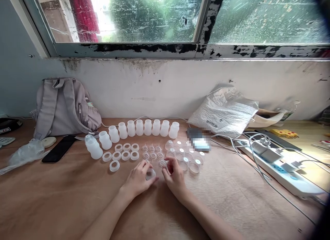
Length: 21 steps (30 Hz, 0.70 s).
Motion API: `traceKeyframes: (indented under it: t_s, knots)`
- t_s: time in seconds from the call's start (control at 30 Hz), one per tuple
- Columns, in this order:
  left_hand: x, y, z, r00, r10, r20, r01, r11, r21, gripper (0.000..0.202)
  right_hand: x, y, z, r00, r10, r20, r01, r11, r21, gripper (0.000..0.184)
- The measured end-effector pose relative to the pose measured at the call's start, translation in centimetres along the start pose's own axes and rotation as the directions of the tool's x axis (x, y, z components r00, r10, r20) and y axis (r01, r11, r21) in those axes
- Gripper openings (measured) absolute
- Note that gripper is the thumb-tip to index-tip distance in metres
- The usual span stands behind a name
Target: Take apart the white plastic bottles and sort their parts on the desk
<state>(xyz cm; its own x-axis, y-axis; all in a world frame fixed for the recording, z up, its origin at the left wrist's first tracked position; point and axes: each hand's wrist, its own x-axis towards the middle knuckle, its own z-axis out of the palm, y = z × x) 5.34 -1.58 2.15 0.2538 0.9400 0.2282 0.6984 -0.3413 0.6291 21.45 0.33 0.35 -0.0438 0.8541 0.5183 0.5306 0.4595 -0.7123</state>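
My left hand (140,178) curls around a translucent screw ring (150,174) at the tabletop, its thumb and fingers on the rim. Just to the right, my right hand (174,174) has its fingertips closed at a small clear bottle nipple (162,163). Beyond the hands, several more clear nipples (152,149) stand in rows. To their left lie several translucent rings (126,155). On the right, several clear domed caps (194,167) sit close together. A curved row of white, waisted bottles (139,128) stands behind all of these.
A grey backpack (64,107), black phone (59,149) and plastic bag (27,154) lie at left. At right are a silver padded bag (224,111), a blurred dark item (198,138), and a white power strip (296,183) with loose cables. A wall and window stand behind.
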Motion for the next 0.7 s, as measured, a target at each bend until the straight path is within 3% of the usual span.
traceKeyframes:
  t_s: [0.07, 0.1, 0.2, 0.23, 0.3, 0.43, 0.7]
  knots:
    - [0.3, 0.2, 0.0, 0.992, -0.108, -0.062, 0.089, 0.966, -0.244, 0.03, -0.1, -0.1, -0.1, 1.0, -0.029, 0.012, 0.028, 0.999, 0.021, 0.022]
    - [0.4, 0.4, 0.1, 0.982, -0.178, -0.059, 0.14, 0.905, -0.401, 0.032, -0.2, -0.2, -0.1, 0.998, -0.059, 0.03, 0.058, 0.998, 0.034, 0.021]
    - [0.5, 1.0, 0.4, 0.948, -0.302, 0.096, 0.257, 0.558, -0.789, 0.035, -0.8, -0.5, -0.1, 0.976, -0.181, 0.122, 0.173, 0.982, 0.072, 0.019]
    - [0.4, 1.2, 0.6, 0.942, -0.302, 0.148, 0.276, 0.445, -0.852, 0.035, -1.0, -0.7, 0.0, 0.964, -0.214, 0.155, 0.203, 0.976, 0.08, 0.02]
    - [0.3, 1.5, 0.9, 0.934, -0.295, 0.202, 0.295, 0.317, -0.901, 0.033, -1.3, -1.0, 0.1, 0.945, -0.244, 0.217, 0.23, 0.969, 0.091, 0.024]
    - [0.1, 1.6, 1.3, 0.922, -0.317, 0.223, 0.313, 0.27, -0.911, 0.032, -1.3, -1.5, 0.2, 0.919, -0.25, 0.304, 0.224, 0.967, 0.12, 0.033]
    - [0.0, 1.7, 1.5, 0.914, -0.293, 0.281, 0.345, 0.195, -0.918, 0.029, -1.1, -1.4, 0.1, 0.906, -0.261, 0.333, 0.215, 0.962, 0.17, 0.027]
